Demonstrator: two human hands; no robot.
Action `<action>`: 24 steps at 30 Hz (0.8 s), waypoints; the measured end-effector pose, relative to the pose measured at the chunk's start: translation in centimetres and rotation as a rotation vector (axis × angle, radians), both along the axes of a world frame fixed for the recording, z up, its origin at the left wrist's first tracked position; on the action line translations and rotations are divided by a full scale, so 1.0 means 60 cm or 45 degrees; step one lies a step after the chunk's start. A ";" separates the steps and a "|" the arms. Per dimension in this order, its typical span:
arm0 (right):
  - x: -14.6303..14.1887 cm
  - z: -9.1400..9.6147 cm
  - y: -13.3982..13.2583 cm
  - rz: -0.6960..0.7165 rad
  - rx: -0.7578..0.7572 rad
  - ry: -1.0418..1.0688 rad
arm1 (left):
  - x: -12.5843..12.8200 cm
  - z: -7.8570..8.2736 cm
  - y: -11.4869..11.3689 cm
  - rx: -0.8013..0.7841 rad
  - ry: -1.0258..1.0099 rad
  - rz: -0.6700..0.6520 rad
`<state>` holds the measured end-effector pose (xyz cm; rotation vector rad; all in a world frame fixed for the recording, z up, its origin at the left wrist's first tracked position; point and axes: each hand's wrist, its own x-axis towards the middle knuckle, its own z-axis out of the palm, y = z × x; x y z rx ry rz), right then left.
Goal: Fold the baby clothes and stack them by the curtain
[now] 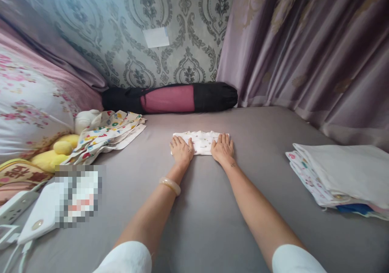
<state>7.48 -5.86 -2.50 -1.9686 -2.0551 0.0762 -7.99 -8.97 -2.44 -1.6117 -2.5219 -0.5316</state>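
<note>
A white cloth with small printed figures [201,144] lies folded into a flat rectangle on the grey sheet, in the middle of the head view. My left hand [182,149] rests palm down on its left end, fingers spread. On its right end lies my right hand [223,147], also flat with the fingers stretched out. Both hands touch the cloth without gripping it. The cloth's left and right ends are partly covered by my hands. A pale bangle [170,186] circles my left wrist.
A stack of folded cloths [349,175] sits at the right. To the left are a printed cloth [112,133], a yellow plush toy [53,157], a floral pillow [33,102], a power strip [18,206] and cables. A black and pink bag [170,98] lies along the wall.
</note>
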 end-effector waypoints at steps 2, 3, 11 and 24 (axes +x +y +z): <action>0.000 0.000 0.000 0.001 -0.008 0.001 | 0.001 0.001 0.000 -0.014 -0.002 -0.004; 0.000 0.001 0.000 0.000 -0.011 0.002 | 0.001 0.001 0.001 -0.020 -0.004 -0.007; 0.004 0.006 0.005 0.017 -0.049 -0.004 | -0.034 0.006 -0.003 -0.028 0.085 -0.141; 0.017 0.001 0.008 -0.010 -0.014 -0.014 | -0.087 0.001 -0.009 -0.089 0.093 -0.370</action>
